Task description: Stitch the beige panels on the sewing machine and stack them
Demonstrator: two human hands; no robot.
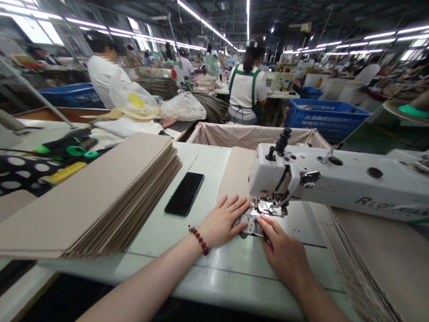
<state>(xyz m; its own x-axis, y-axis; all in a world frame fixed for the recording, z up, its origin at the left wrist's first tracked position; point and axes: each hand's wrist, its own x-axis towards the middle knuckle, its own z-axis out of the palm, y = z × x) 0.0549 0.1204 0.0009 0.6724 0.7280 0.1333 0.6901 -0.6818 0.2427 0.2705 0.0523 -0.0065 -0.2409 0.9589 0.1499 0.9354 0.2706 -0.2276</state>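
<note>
With the left hand (221, 226) flat, its fingers spread, and the right hand (284, 250) bent at the metal plate (249, 220), its grip impossible to tell, uneven pressure could skew the beige panel (236, 172) at the left hand's twelve o'clock.

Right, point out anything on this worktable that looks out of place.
The black phone, lying flat between the stack of beige panels and the sewing machine; it seems unrelated to sewing.
</note>
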